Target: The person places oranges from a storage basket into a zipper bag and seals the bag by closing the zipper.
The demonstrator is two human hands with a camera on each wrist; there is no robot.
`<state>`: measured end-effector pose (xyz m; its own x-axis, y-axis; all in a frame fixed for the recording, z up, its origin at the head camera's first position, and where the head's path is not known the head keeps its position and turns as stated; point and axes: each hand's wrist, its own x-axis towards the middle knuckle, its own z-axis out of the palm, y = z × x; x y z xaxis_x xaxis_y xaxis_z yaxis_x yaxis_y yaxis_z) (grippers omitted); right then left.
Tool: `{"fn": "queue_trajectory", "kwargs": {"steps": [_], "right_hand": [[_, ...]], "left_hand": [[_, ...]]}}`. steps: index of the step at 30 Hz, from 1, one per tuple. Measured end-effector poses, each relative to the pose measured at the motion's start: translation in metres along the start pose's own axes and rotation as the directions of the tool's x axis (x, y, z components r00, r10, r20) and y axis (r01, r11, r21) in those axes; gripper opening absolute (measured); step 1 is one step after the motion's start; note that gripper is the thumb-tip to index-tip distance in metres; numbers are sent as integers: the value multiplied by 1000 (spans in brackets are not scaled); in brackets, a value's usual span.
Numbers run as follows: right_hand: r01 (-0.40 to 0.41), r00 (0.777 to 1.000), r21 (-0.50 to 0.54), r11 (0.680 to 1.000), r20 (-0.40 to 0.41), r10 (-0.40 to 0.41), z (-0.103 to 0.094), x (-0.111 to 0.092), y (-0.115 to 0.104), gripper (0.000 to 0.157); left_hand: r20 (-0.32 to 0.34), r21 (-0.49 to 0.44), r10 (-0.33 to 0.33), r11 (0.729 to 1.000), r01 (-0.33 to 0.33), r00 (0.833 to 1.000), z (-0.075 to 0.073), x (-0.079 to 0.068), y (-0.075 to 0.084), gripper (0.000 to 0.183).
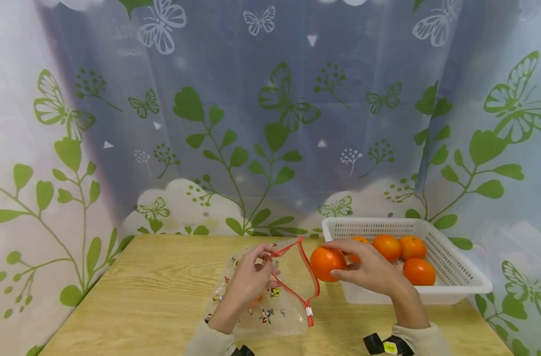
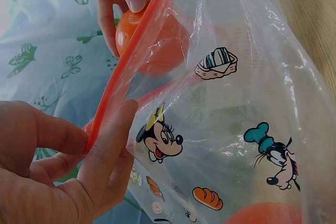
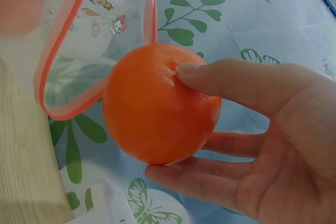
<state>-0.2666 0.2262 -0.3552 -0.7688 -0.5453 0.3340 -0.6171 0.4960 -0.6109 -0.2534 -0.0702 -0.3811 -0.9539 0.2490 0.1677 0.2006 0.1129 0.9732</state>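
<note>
With its fingers (image 2: 107,148) the left hand (image 1: 249,278) pinches the red rim (image 2: 127,61) of a clear bag (image 1: 274,325); the right hand (image 1: 373,269) grips an orange (image 1: 326,264) near this rim.

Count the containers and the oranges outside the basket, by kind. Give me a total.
White basket: 1
Clear bag: 1
Oranges: 2 (one in the right hand, one seen through the bag)
Total: 4
</note>
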Motion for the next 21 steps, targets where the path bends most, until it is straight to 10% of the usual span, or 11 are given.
{"fn": "queue_trajectory", "kwargs": {"steps": [21], "right_hand": [[-10, 999, 35, 999, 45, 9, 18, 8, -9, 55]], "left_hand": [[-2, 4, -3, 1000, 3, 1000, 1, 0, 2, 27]]}}
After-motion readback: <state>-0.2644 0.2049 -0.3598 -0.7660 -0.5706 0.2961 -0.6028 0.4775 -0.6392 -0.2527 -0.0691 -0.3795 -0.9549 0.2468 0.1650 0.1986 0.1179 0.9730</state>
